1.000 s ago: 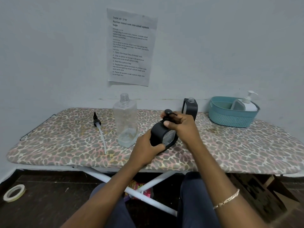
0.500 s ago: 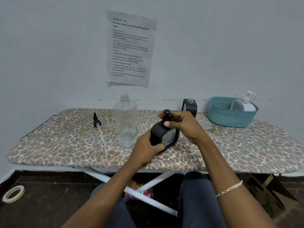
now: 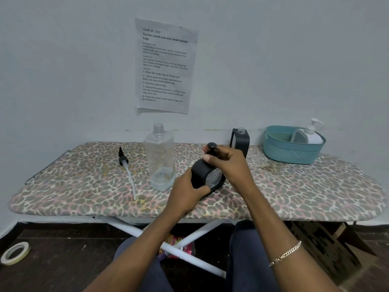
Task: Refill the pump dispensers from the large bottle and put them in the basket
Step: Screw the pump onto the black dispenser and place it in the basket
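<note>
A black pump dispenser (image 3: 201, 175) leans tilted on the ironing board (image 3: 84, 186). My left hand (image 3: 185, 194) grips its lower body. My right hand (image 3: 227, 165) grips its black pump head (image 3: 212, 146) at the neck. Behind it stands a second black dispenser (image 3: 242, 140) with an open neck and no pump. The large clear bottle (image 3: 161, 159) stands uncapped to the left, with little liquid at its bottom. A loose black pump with a white tube (image 3: 126, 167) lies further left. A white pump dispenser (image 3: 312, 133) sits in the teal basket (image 3: 290, 152) at the far right.
A printed sheet (image 3: 165, 64) is taped to the wall behind the board. A roll of tape (image 3: 13, 252) lies on the dark floor at the left. The board's white legs (image 3: 185, 256) cross below its front edge, near my knees.
My right hand has shifted its hold around the pump head on the tilted black dispenser. The left hand keeps its hold on the body. Other objects have not moved.
</note>
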